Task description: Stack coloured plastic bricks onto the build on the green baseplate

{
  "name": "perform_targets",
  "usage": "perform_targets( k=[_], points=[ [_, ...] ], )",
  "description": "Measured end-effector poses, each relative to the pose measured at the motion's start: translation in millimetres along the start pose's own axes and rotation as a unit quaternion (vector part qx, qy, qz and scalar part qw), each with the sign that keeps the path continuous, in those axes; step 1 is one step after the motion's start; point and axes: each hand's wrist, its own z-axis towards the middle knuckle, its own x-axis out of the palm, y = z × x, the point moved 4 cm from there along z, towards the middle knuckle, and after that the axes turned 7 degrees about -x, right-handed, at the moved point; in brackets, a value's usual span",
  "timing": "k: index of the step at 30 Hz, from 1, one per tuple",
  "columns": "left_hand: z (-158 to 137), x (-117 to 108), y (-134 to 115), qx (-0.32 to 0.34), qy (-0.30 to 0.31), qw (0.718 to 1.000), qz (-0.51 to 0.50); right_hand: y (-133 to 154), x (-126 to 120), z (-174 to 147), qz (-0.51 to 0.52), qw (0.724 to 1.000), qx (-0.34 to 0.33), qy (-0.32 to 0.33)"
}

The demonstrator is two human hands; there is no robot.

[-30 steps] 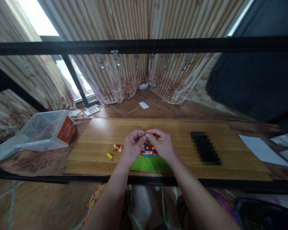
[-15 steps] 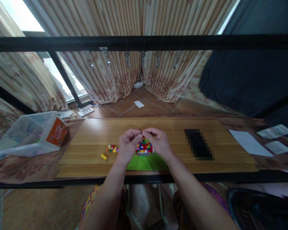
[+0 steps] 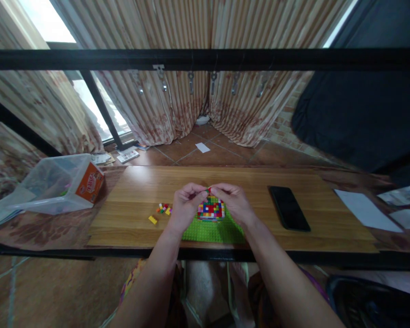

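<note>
My left hand [image 3: 190, 201] and my right hand [image 3: 233, 200] meet above the brick build, fingers closed in a pinch. Between their fingertips are small toy bricks [image 3: 209, 189], with red and some green showing; the fingers cover most of them. Below the hands, a multicoloured brick structure [image 3: 211, 210] stands on a green studded baseplate [image 3: 212, 233]. My hands hide part of its far side and the plate's edges. Left of my left hand lie several loose small bricks [image 3: 163, 208] in mixed colours, and nearer to me a yellow brick [image 3: 152, 220].
A black phone [image 3: 289, 208] lies on the wooden tabletop [image 3: 123, 200], right of the hands. At the left stands a clear plastic bin [image 3: 59, 187] with an orange label. White paper [image 3: 367, 209] lies at the right. A black bar [image 3: 205, 59] crosses beyond the table.
The whole view has shifted, so the scene sits slightly further right. Both hands stay together at the fingertips, with red showing a little more between them.
</note>
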Motion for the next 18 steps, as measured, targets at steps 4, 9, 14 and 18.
perform_targets(
  k=[4, 9, 14, 18],
  points=[
    [7.6, -12.9, 10.3, -0.022, -0.074, 0.997, -0.013, -6.1, -9.5, 3.8, -0.061, 0.998, -0.016, -0.024],
    [16.5, -33.3, 32.7, -0.073, -0.153, 0.981, 0.092, -1.4, -13.7, 3.2, -0.234, 0.966, -0.113, -0.009],
    [13.9, -32.7, 36.3, -0.086, -0.112, 0.954, 0.263, -4.5, -6.9, 1.7, -0.315, 0.939, -0.140, 0.000],
    [10.0, -27.5, 31.2, -0.085, -0.076, 0.940, 0.322, -12.0, -2.2, 3.4, -0.347, 0.927, -0.142, -0.002]
  ],
)
